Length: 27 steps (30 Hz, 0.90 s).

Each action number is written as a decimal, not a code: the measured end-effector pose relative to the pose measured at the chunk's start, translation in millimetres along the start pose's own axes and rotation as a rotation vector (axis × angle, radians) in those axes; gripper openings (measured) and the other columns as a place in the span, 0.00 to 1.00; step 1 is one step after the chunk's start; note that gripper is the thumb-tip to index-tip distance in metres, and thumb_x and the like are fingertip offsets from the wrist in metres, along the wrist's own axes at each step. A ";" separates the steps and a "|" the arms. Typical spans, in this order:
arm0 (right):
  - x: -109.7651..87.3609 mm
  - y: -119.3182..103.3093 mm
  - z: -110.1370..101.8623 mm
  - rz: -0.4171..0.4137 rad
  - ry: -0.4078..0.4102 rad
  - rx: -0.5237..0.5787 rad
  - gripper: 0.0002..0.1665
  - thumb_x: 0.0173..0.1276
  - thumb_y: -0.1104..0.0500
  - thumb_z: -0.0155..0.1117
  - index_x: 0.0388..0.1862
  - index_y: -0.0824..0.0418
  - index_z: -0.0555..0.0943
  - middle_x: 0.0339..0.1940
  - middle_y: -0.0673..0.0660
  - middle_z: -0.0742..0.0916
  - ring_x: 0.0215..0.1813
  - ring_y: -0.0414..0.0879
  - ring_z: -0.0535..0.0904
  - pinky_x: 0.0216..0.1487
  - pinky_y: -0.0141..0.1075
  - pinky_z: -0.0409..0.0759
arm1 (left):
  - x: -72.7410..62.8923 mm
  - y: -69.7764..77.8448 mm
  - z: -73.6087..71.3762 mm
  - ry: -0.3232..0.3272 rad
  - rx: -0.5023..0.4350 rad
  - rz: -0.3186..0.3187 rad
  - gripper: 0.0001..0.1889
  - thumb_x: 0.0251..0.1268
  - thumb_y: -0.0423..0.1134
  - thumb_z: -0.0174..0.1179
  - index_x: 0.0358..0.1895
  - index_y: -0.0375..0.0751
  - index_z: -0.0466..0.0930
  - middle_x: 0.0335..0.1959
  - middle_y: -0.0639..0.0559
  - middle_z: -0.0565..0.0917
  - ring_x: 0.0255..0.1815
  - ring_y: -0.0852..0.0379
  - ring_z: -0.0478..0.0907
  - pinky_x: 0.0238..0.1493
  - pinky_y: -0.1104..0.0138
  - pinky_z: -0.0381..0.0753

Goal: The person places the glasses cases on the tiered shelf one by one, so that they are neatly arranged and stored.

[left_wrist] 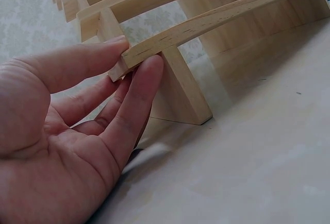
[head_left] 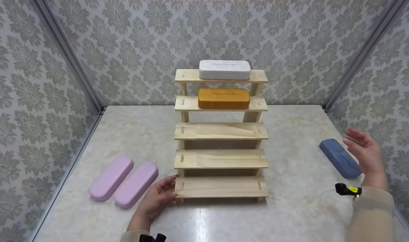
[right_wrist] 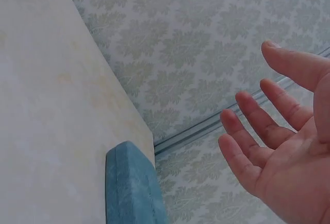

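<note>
A tiered wooden rack [head_left: 221, 186] with several steps stands mid-table. My left hand [head_left: 159, 196] pinches the left end of its lowest step; in the left wrist view the thumb [left_wrist: 98, 62] lies on top and fingers below the board [left_wrist: 206, 23]. On the right, a blue glasses case [head_left: 340, 158] lies on the table. Just above and beside it hangs my right hand [head_left: 365, 153], fingers spread and loosely bent, holding nothing. The right wrist view shows that hand [right_wrist: 289, 152] apart from the blue case [right_wrist: 134, 188].
A white case [head_left: 224, 70] rests on the top step, an orange case [head_left: 223, 99] on the one below. Two pink cases [head_left: 112, 178] lie side by side left of the rack. Patterned walls [head_left: 137, 50] enclose the table [head_left: 291, 215] at the back and sides.
</note>
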State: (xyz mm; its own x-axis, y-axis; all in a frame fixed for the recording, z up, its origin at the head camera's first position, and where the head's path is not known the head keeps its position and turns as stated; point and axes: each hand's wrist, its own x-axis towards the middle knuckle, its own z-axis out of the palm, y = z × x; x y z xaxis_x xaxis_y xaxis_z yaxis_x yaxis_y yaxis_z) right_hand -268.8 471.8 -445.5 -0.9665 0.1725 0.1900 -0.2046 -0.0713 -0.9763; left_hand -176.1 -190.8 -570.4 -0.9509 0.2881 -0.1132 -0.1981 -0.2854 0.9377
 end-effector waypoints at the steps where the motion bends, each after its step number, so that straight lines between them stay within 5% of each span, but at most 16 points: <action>1: -1.1 1.2 -3.3 0.010 0.013 0.004 0.23 0.72 0.72 0.61 0.55 0.46 0.83 0.47 0.36 0.89 0.47 0.27 0.85 0.42 0.18 0.81 | 0.1 -0.1 0.0 0.000 0.004 -0.002 0.41 0.63 0.22 0.61 0.78 0.24 0.53 0.57 0.53 0.80 0.55 0.58 0.80 0.54 0.69 0.86; 7: -3.9 15.3 -22.6 0.113 0.151 -0.052 0.21 0.69 0.67 0.68 0.51 0.42 0.81 0.43 0.32 0.86 0.44 0.23 0.83 0.39 0.17 0.76 | -0.5 -0.2 -0.3 -0.021 0.008 0.017 0.40 0.63 0.21 0.60 0.78 0.23 0.53 0.57 0.52 0.80 0.55 0.58 0.81 0.54 0.68 0.87; 14: -7.4 32.5 -36.0 0.287 0.371 -0.216 0.25 0.66 0.59 0.74 0.58 0.39 0.78 0.44 0.29 0.79 0.50 0.25 0.71 0.50 0.16 0.70 | -0.2 -1.1 0.1 -0.034 -0.011 0.036 0.39 0.63 0.20 0.59 0.77 0.24 0.54 0.57 0.53 0.81 0.55 0.58 0.81 0.54 0.67 0.87; 18: -10.0 42.8 -44.0 0.345 0.424 -0.222 0.24 0.65 0.58 0.75 0.54 0.36 0.77 0.44 0.30 0.78 0.51 0.26 0.67 0.46 0.16 0.70 | 0.1 -1.3 0.3 -0.035 -0.010 0.038 0.39 0.63 0.20 0.59 0.77 0.22 0.53 0.57 0.54 0.81 0.57 0.58 0.81 0.55 0.67 0.87; 21: -11.7 49.7 -47.0 0.366 0.436 -0.222 0.30 0.64 0.58 0.76 0.61 0.38 0.76 0.47 0.30 0.77 0.56 0.28 0.66 0.46 0.16 0.70 | 0.2 -1.5 -0.3 -0.038 -0.008 0.037 0.39 0.64 0.20 0.59 0.77 0.23 0.53 0.57 0.54 0.81 0.57 0.58 0.81 0.55 0.66 0.87; 24: -13.0 54.9 -47.7 0.404 0.424 -0.227 0.43 0.65 0.56 0.76 0.76 0.40 0.68 0.60 0.31 0.76 0.72 0.38 0.66 0.60 0.16 0.70 | -0.2 -1.4 -0.5 -0.044 -0.024 0.031 0.38 0.64 0.20 0.58 0.78 0.24 0.54 0.58 0.54 0.81 0.56 0.58 0.81 0.54 0.65 0.88; 27: -13.5 59.7 -47.1 0.450 0.399 -0.258 0.52 0.67 0.53 0.74 0.84 0.42 0.56 0.76 0.38 0.68 0.84 0.43 0.54 0.77 0.24 0.63 | -0.9 -1.5 -0.6 -0.053 -0.035 0.031 0.38 0.64 0.20 0.58 0.78 0.25 0.54 0.58 0.54 0.81 0.55 0.57 0.81 0.53 0.64 0.88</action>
State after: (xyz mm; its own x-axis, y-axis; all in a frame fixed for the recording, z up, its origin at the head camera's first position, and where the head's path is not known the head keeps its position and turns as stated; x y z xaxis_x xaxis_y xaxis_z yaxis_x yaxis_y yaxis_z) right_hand -260.6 511.5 -511.3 -0.8072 0.5356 -0.2479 0.2984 0.0079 -0.9544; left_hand -175.0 -191.2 -571.9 -0.9431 0.3259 -0.0662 -0.1780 -0.3265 0.9283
